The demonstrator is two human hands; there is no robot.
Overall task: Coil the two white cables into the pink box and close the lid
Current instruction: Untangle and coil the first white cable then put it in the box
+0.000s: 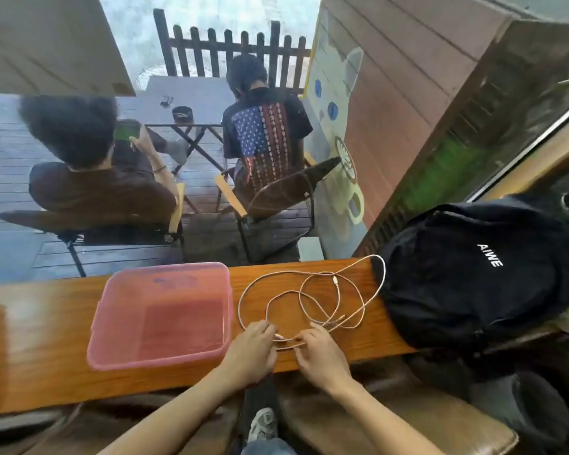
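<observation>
Two white cables (pixel 312 290) lie in loose overlapping loops on the wooden counter (pixel 46 339), just right of the pink box (pixel 161 356). The translucent pink box has its lid on top. My left hand (pixel 253 349) and my right hand (pixel 322 353) meet at the counter's near edge. Each pinches the cable ends where the strands run side by side. One loop reaches far right and touches the backpack.
A black backpack (pixel 473 270) sits on the counter's right end, against the cables. Beyond a window, two people sit with their backs to me on chairs at a small table (pixel 191 100). My shoe (pixel 262 425) shows below the counter.
</observation>
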